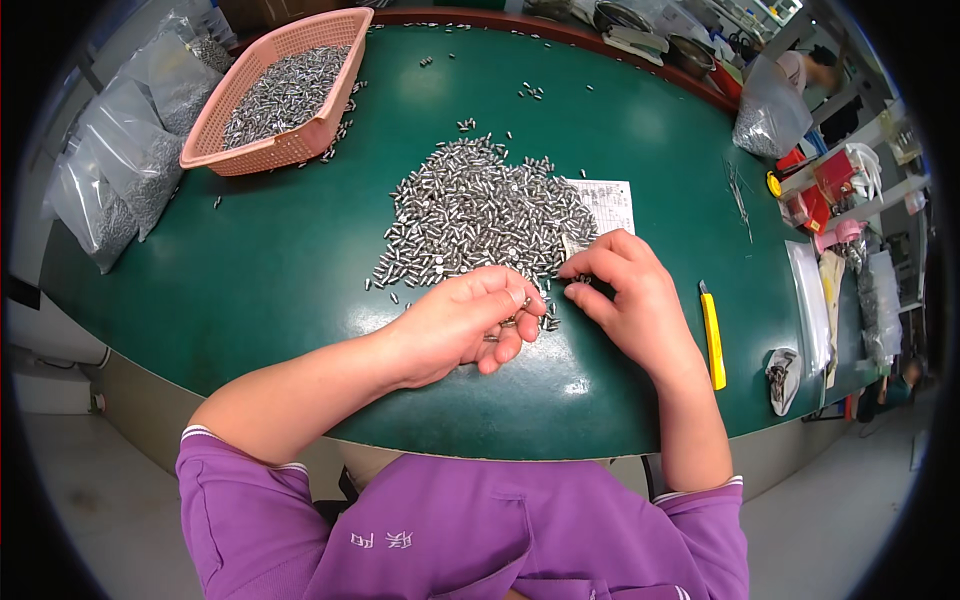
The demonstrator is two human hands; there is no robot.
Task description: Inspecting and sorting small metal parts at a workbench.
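A big heap of small silver metal pins (480, 205) lies in the middle of the green table (270, 270). My left hand (465, 320) rests at the heap's near edge, fingers curled around several of the pins. My right hand (625, 290) is beside it, thumb and forefinger pinched on a pin at the heap's near right edge. Both hands almost touch. A white printed paper slip (610, 203) lies partly under the heap's right side.
A pink plastic basket (270, 150) full of the same pins stands at the back left, with clear bags of pins (125, 165) beside it. A yellow utility knife (712, 340) lies right of my right hand. Clutter and another bag (770, 115) sit at the right rim.
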